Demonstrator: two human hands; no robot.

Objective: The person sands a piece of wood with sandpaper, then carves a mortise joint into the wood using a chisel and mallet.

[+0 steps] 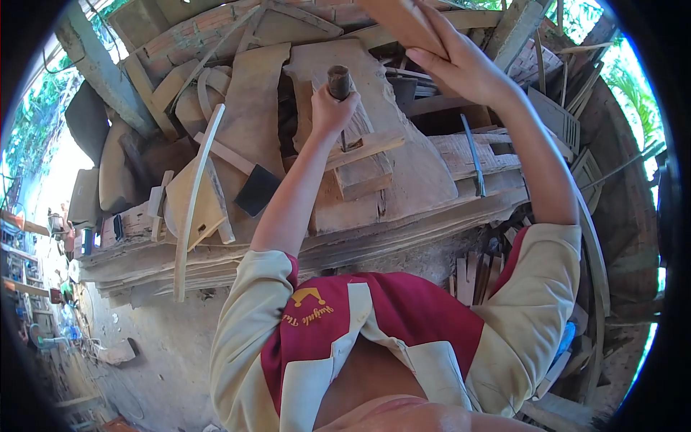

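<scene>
My left hand is closed round the handle of a chisel, which stands upright with its blade down at a wooden block. A thin wooden strip lies across that block, close to the blade. Raised at the upper right, my right hand grips a wooden mallet, whose far end is cut off by the top of the view. Wide rough planks lie under the block.
Left of my left arm are a black-headed mallet, a curved wooden strip and a light wooden board. A blue metal bar lies at the right. Stacked slabs form the near edge, and posts and wood scraps stand behind.
</scene>
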